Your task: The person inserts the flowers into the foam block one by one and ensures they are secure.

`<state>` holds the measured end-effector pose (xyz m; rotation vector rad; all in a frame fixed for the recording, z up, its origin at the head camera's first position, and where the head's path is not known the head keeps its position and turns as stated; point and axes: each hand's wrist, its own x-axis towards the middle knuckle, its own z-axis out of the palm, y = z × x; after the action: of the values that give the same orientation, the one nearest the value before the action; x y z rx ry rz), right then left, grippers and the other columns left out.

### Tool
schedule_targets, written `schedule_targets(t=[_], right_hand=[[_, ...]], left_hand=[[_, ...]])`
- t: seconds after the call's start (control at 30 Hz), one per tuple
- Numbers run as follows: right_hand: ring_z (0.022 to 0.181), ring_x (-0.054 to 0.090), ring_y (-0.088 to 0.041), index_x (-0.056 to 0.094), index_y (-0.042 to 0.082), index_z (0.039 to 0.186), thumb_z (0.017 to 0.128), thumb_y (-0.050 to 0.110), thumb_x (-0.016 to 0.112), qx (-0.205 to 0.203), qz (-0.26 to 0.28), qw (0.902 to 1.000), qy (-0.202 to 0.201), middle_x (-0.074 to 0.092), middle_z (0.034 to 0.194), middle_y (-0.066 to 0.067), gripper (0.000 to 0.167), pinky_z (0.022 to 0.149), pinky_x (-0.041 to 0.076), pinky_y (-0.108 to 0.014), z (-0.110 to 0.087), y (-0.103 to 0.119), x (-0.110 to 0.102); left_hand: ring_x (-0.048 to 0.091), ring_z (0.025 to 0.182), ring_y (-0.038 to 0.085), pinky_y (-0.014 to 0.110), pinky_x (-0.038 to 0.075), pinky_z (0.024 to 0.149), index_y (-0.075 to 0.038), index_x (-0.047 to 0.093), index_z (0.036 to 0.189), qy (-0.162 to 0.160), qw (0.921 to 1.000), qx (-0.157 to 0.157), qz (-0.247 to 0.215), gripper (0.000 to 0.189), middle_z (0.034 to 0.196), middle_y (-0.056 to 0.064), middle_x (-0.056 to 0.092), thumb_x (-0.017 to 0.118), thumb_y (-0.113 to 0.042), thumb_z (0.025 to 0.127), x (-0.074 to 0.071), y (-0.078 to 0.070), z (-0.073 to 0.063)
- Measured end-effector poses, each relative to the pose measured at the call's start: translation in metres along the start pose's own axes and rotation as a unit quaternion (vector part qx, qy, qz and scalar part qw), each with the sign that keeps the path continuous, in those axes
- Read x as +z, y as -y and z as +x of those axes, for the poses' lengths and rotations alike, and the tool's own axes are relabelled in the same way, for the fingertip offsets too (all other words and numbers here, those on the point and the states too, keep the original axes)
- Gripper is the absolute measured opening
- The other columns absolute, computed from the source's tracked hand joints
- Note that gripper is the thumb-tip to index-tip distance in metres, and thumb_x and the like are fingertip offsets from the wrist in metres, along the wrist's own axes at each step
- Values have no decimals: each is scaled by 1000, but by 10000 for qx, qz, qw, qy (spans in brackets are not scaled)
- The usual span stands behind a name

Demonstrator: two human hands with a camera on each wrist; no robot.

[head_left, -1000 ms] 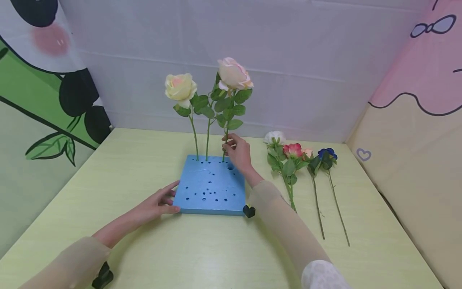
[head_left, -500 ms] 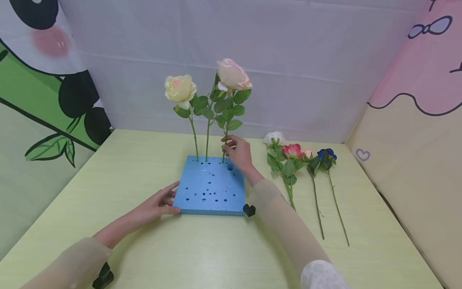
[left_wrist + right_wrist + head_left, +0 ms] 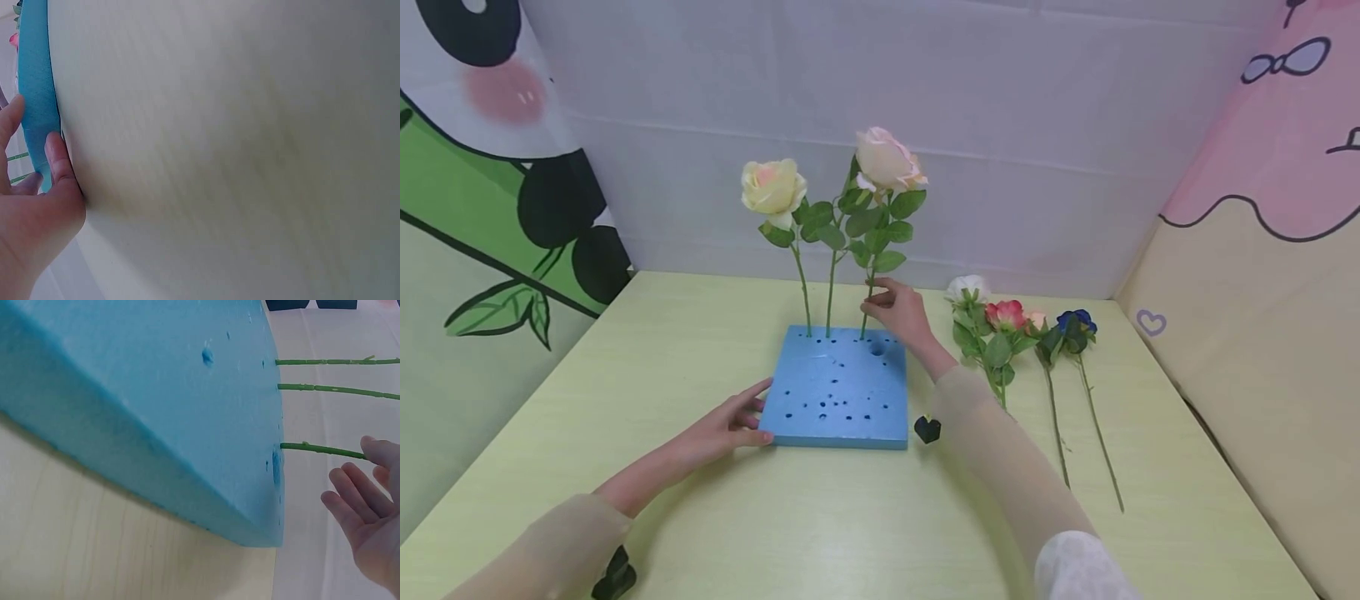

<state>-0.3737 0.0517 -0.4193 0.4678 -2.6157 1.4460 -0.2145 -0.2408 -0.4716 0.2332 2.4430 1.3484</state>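
A blue foam board (image 3: 842,375) dotted with holes lies flat on the table. Three green stems stand upright along its far edge. The left one carries a cream rose (image 3: 773,187), the right one a pale pink rose (image 3: 889,160). Whatever tops the middle stem (image 3: 831,292) is hidden behind leaves and the pink bloom. My right hand (image 3: 898,312) pinches the pink rose's stem low down, just above the foam; in the right wrist view its other fingers are spread loosely. My left hand (image 3: 733,425) holds the board's near left corner, thumb at the front, fingers along the left side.
To the right of the board lie a white rose (image 3: 967,289), a red rose (image 3: 1006,315), a peach bloom (image 3: 1036,320) partly hidden, and a blue rose (image 3: 1077,322). A grey cloth wall (image 3: 1045,167) closes off the table's far edge.
My right wrist and forearm have shifted slightly right, and the pink rose has tilted a little to the right. My left hand stays at the board's corner.
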Motion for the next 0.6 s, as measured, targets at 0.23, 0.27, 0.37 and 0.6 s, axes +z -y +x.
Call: schedule_targets(t=[0.23,0.27,0.37,0.6], right_hand=[[114,67,-29,51,12,143,90,19,72,3,224,9997,40,68,127,-16,57,96,54,-40,-5,-5,-11],[116,67,-29,50,13,144,90,19,72,-20,212,9998,23,67,128,-16,58,98,53,-40,-6,-6,-13],[119,65,-29,49,15,145,91,19,71,-26,184,9998,-31,65,131,-16,58,101,51,-40,-8,-8,-17],[123,62,-29,45,14,148,92,16,70,-99,99,9998,-149,62,135,-16,61,106,47,-42,-13,-15,-27]], left_hand=[[48,119,27,35,42,89,-21,17,160,23,10000,42,-34,92,142,17,42,73,-33,89,0,2,1],[48,119,27,35,42,89,-21,17,160,25,10000,47,-41,92,142,17,42,73,-33,89,0,3,1],[48,119,27,34,43,89,-21,17,160,32,10000,65,-42,91,142,17,43,73,-32,89,0,3,1],[48,119,27,34,44,87,-21,16,160,40,10000,78,-44,91,141,17,43,73,-32,89,0,2,1]])
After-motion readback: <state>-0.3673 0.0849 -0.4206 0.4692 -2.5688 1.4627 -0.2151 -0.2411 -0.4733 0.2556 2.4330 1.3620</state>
